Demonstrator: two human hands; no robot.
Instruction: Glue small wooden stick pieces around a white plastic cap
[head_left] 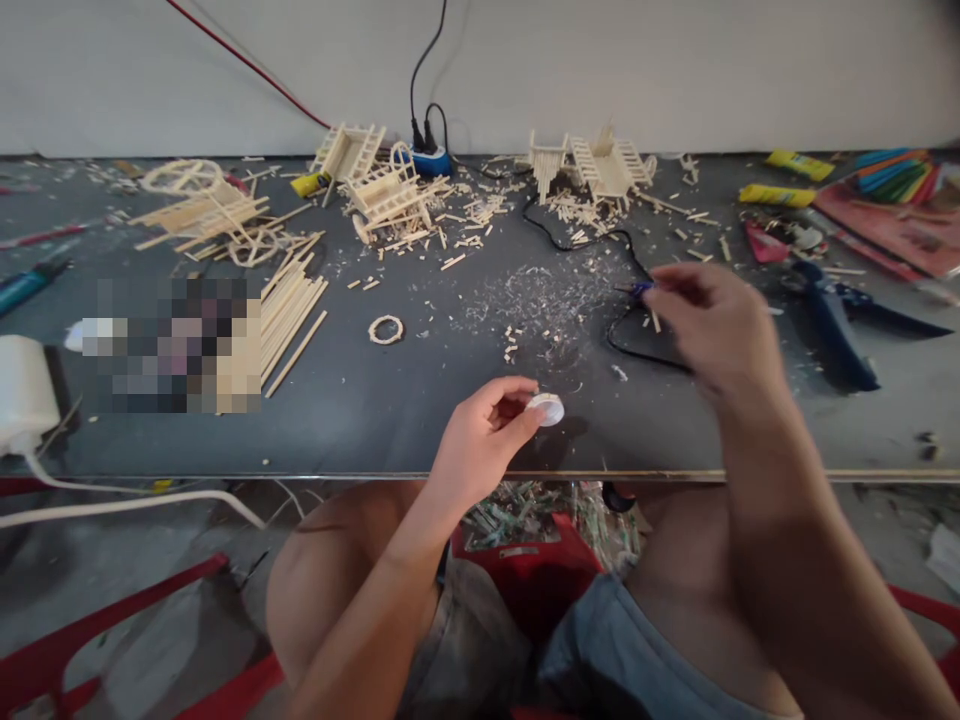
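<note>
My left hand (491, 430) is near the table's front edge, thumb and fingers closed on a small white disc (549, 409) with a pale rim. Farther forward and to the right, my right hand (716, 325) pinches a small blue tool (637, 290) with a dark pointed end, beside a black cord (637, 354). A short pale stick (657, 322) shows just below those fingertips; whether they touch it is unclear. Left of my left hand, a small wooden ring (386, 343) lies flat on the dark table (375, 420).
Small stick-built carts (394, 195) and another model (611, 170) stand along the back among stick scraps. A bundle of sticks (289, 320) lies left, beside a blurred patch. Blue-handled pliers (832, 325) and yellow tubes (776, 195) lie right. A blue power socket (429, 161) sits against the wall.
</note>
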